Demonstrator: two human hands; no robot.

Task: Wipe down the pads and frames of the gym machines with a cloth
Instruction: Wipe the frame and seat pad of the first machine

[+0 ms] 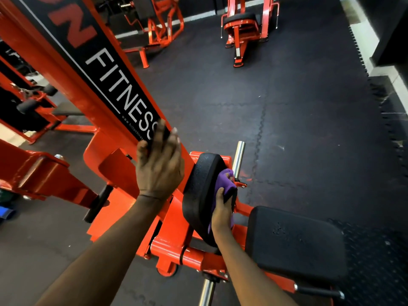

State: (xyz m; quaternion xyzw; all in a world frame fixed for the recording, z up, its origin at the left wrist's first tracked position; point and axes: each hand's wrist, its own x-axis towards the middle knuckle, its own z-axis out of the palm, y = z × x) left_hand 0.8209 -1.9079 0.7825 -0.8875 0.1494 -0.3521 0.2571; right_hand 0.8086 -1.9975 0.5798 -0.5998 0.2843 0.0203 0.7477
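risk, left: we judge the left grip (159, 164) could slide on the slick decal of the orange frame (66, 74) if weight goes onto it. It only rests there, hooked on nothing.
risk, centre: the purple cloth (225, 181) is bunched, so we expect a narrow wiped strip and missed patches on the upright pad (198, 195).
risk, right: knuckles could knock the chrome peg (238, 157) just beside that pad on an upward stroke. The seat pad (295, 246) shows pale specks and could get skipped.
left grip pose: centre of frame, forearm running in from lower left, back of hand up, fingers mostly straight over the FITNESS lettering, holding nothing.
cloth place: lower centre, pressed against the upright pad's right side, between pad and peg.
right grip (223, 212) pose: just right of the left one, forearm running in from the bottom edge, fingers curled round the cloth's lower part, holding it to the pad.
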